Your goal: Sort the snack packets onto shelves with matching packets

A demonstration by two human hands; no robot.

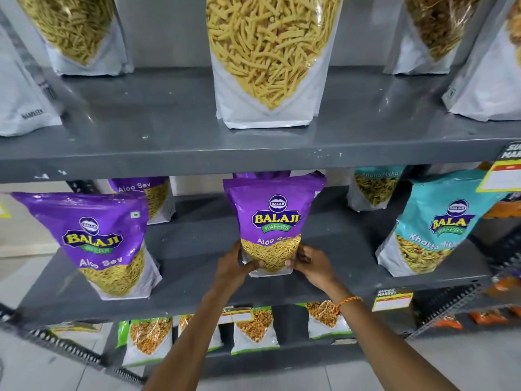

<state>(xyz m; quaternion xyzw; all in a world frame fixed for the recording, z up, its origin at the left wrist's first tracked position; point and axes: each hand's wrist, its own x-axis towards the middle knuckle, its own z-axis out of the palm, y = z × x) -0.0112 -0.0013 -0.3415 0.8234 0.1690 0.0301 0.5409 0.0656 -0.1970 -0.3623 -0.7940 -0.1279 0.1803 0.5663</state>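
A purple Aloo Sev packet [272, 221] stands upright on the middle grey shelf [197, 244], at its centre. My left hand [235, 265] grips its lower left corner and my right hand [311, 265] grips its lower right corner. A second purple packet stands close behind it. Another purple Aloo Sev packet [101, 244] stands at the left of the same shelf, with one more [152, 194] further back. A teal Khatta Mitha packet [431, 224] stands on the right, another [376, 187] behind it.
The upper shelf [158, 122] holds white packets of yellow sev, one at its centre [267, 60]. The lower shelf carries green-edged mix packets [255, 330]. Yellow price tags [392, 300] hang on the shelf edges. Orange packets [490, 317] lie at the far right.
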